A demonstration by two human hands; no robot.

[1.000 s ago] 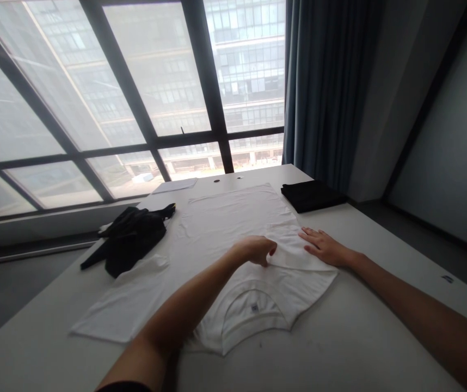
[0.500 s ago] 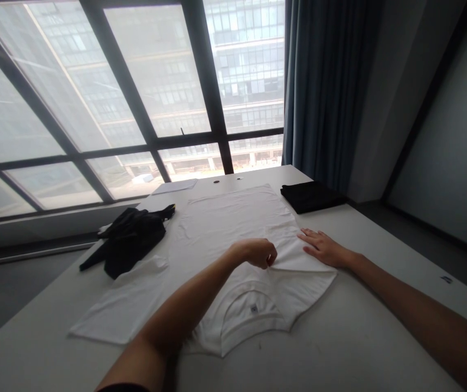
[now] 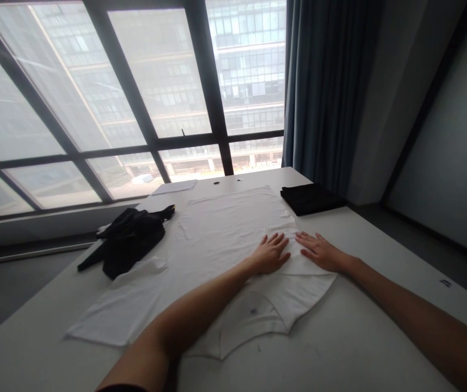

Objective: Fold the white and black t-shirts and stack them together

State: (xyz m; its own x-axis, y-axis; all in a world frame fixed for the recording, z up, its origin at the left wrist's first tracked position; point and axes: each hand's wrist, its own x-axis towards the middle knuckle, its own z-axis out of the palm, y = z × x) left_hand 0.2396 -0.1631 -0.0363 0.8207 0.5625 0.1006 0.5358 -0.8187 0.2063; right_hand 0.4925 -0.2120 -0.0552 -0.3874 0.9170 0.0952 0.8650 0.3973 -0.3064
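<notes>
Left hand (image 3: 270,255) and right hand (image 3: 322,253), 2 bare hands flattened with fingers extended, rest close together on the white fabric T-shirt (image 3: 223,231), which lies spread across the smooth white table (image 3: 339,343).

Shirt (image 3: 225,228) plain white; table (image 3: 331,354) white; crumpled garment (image 3: 133,237) black; folded cloth (image 3: 311,199) black; curtain (image 3: 323,92) dark blue
</notes>
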